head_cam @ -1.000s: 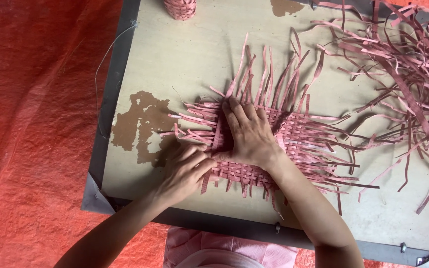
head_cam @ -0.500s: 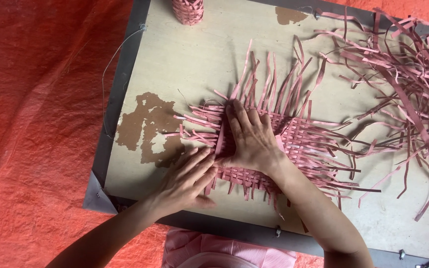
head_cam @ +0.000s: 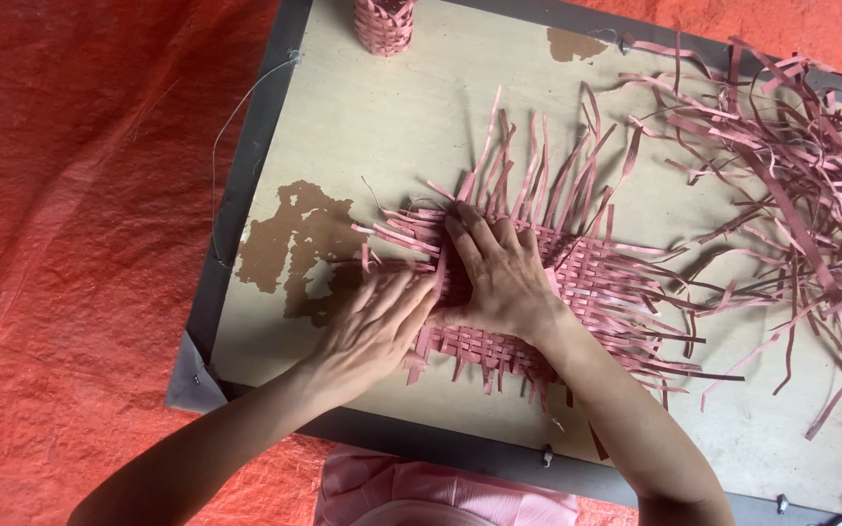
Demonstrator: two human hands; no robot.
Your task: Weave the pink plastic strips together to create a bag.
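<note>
Both hands press flat, fingers spread, on a pink woven mat (head_cam: 577, 282) lying mid-worktop (head_cam: 382, 136). The left hand (head_cam: 372, 331) covers its left edge; the right hand (head_cam: 499, 273) lies just beside, touching it. Neither grip clamps anything. Loose pink strips (head_cam: 791, 175) pile at right.

No package, label, sign or screen appeared anywhere on the worn wooden board (head_cam: 392, 127) or the orange tarpaulin (head_cam: 80, 244) around it (nothing printed showed on either surface) as the frame was taken.
</note>
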